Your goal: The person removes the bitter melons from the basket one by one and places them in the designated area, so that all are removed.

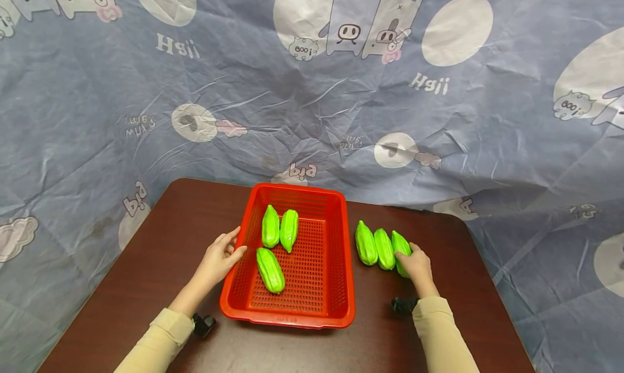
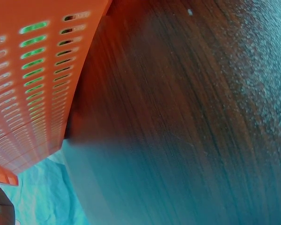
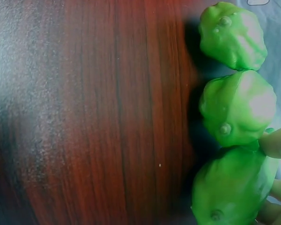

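Note:
My left hand (image 1: 220, 258) holds the left rim of a red plastic basket (image 1: 348, 275), thumb over the edge; in the left wrist view the basket's slotted side wall (image 2: 42, 89) shows, with part of the hand (image 2: 1, 206) at the lower left corner. On the table to the basket's right, several green ridged gourd-like fruits lie in a row. My right hand (image 1: 416, 264) grips the rightmost fruit (image 1: 401, 244), thumb on its left side and fingers on its right. Beside it lie the middle fruit (image 1: 384, 249) and the left fruit (image 1: 366, 244).
Inside the basket lie three similar green fruits: one at the back left (image 1: 270, 227), one beside it (image 1: 289, 229) and one nearer the front (image 1: 270, 271). The dark wooden table (image 1: 161, 243) meets a grey-blue printed cloth (image 1: 302, 91) behind and at both sides.

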